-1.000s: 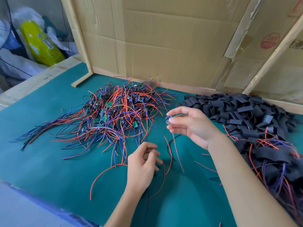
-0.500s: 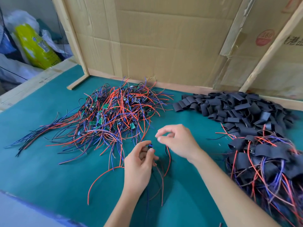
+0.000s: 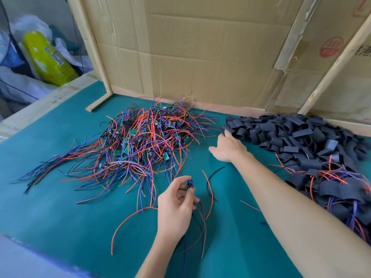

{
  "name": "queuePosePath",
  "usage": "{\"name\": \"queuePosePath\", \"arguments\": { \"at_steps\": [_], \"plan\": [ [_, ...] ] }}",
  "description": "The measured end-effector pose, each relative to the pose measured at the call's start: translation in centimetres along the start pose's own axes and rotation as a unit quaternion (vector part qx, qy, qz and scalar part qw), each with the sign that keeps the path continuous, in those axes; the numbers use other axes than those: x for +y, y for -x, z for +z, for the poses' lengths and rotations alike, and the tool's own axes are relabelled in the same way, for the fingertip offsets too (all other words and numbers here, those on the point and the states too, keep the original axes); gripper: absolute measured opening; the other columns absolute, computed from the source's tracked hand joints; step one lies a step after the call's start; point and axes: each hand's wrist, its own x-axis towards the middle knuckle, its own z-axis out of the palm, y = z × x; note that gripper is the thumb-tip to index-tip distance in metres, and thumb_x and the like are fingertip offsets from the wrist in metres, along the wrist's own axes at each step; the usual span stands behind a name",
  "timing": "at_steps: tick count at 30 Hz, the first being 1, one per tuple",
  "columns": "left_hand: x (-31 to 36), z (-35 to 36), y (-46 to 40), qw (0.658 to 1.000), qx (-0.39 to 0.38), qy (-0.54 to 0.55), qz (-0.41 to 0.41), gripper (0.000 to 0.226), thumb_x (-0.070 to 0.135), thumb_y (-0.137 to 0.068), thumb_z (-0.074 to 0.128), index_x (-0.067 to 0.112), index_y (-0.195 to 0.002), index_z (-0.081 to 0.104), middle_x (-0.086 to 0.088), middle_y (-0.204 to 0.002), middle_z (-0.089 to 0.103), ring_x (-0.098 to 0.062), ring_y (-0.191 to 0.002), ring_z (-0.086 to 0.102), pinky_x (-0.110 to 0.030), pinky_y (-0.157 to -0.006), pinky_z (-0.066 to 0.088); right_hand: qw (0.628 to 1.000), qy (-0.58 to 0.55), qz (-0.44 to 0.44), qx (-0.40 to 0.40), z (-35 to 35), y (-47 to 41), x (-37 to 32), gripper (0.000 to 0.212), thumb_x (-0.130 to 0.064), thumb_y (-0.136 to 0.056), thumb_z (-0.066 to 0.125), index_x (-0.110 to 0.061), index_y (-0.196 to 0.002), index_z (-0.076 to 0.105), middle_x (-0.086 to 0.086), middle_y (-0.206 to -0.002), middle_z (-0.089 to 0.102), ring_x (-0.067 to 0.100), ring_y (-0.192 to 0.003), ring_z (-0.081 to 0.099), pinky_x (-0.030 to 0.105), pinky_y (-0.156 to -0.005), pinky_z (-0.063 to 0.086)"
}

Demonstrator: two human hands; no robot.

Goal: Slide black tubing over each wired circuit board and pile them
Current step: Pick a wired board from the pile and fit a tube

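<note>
On green mat (image 3: 60,207), between wire heap and tubing heap.
Left hand (image 3: 174,209) pinching small circuit board (image 3: 190,185); right hand (image 3: 228,147) apart, fingers stretched, touching black tubing pile (image 3: 297,137).

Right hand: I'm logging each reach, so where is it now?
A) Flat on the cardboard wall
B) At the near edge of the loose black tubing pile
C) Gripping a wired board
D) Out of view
B: the right hand stretches out with its fingertips on the loose black tubing pile, while the left hand holds the wired board.

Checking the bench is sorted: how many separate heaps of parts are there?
3: bare wired boards back left; loose black tubing back right; sleeved boards near right, merging with it.
</note>
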Motion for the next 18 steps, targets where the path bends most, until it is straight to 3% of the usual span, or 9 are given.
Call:
{"name": "queuePosePath", "arguments": {
  "at_steps": [3, 5, 8, 10, 11, 15, 18],
  "plan": [
    [0.0, 0.0, -0.1, 1.000, 0.005, 0.009, 0.001, 0.031, -0.005, -0.097, 0.060, 0.023, -0.109, 0.067, -0.004, -0.086, 0.065, -0.020, -0.065, 0.073, -0.022, -0.054, 0.052, 0.992, -0.099, 0.001, 0.078, 0.0, 1.5, 0.4, 0.044, -0.040, -0.102, 0.057, -0.007, -0.131, 0.054, 0.008, -0.144, 0.048, 0.039, -0.128, 0.053, 0.045, -0.094, 0.045],
    [0.0, 0.0, 0.0, 1.000, 0.009, 0.026, 0.002, 0.035, -0.006, -0.097, 0.059, 0.024, -0.113, 0.063, 0.000, -0.086, 0.068, -0.020, -0.066, 0.073, -0.022, -0.055, 0.052, 0.965, -0.200, -0.001, 0.167, 0.3, 3.7, 0.7, 0.032, -0.031, -0.101, 0.061, -0.012, -0.126, 0.065, 0.007, -0.133, 0.064, 0.037, -0.122, 0.057, 0.044, -0.096, 0.047],
    [0.1, 0.0, -0.1, 1.000, 0.009, 0.019, 0.007, 0.039, -0.007, -0.097, 0.057, 0.026, -0.117, 0.059, 0.004, -0.089, 0.070, -0.019, -0.067, 0.073, -0.022, -0.056, 0.053, 0.902, -0.356, -0.035, 0.242, 1.0, 8.2, 0.3, 0.006, -0.020, -0.088, 0.073, -0.025, -0.088, 0.076, -0.013, -0.085, 0.076, 0.011, -0.081, 0.069, 0.029, -0.081, 0.052],
    [0.0, 0.0, -0.1, 1.000, 0.013, 0.009, 0.011, 0.036, -0.006, -0.097, 0.057, 0.025, -0.116, 0.059, 0.003, -0.093, 0.069, -0.019, -0.069, 0.074, -0.022, -0.057, 0.053, 0.870, -0.447, -0.053, 0.204, 1.8, 11.0, -0.4, 0.016, -0.016, -0.078, 0.079, -0.028, -0.078, 0.070, -0.017, -0.070, 0.072, 0.001, -0.061, 0.063, 0.016, -0.066, 0.048],
    [0.0, 0.0, -0.1, 1.000, 0.013, 0.004, 0.016, 0.035, -0.006, -0.098, 0.057, 0.024, -0.115, 0.060, 0.004, -0.093, 0.069, -0.019, -0.071, 0.075, -0.023, -0.057, 0.054, 0.859, -0.480, -0.060, 0.171, 2.2, 12.2, -0.8, 0.019, -0.016, -0.074, 0.080, -0.029, -0.081, 0.068, -0.017, -0.070, 0.072, 0.002, -0.057, 0.062, 0.017, -0.063, 0.049],
    [0.2, -0.3, 0.0, 0.999, 0.015, -0.016, 0.035, 0.033, -0.005, -0.098, 0.058, 0.026, -0.108, 0.062, 0.011, -0.094, 0.070, -0.017, -0.070, 0.072, -0.026, -0.059, 0.056, 0.846, -0.521, -0.094, 0.065, 3.6, 14.8, -2.1, 0.032, -0.022, -0.065, 0.070, -0.033, -0.095, 0.067, -0.005, -0.076, 0.073, 0.019, -0.063, 0.068, 0.047, -0.069, 0.061],
    [0.4, -0.3, 0.1, 0.999, 0.009, -0.014, 0.028, 0.040, -0.006, -0.097, 0.057, 0.032, -0.103, 0.064, 0.008, -0.095, 0.072, -0.017, -0.067, 0.071, -0.023, -0.057, 0.055, 0.847, -0.514, -0.128, 0.032, 3.8, 15.3, -1.8, 0.031, -0.027, -0.066, 0.073, -0.036, -0.095, 0.069, -0.005, -0.079, 0.075, 0.017, -0.066, 0.072, 0.047, -0.070, 0.062]
  ]
}}
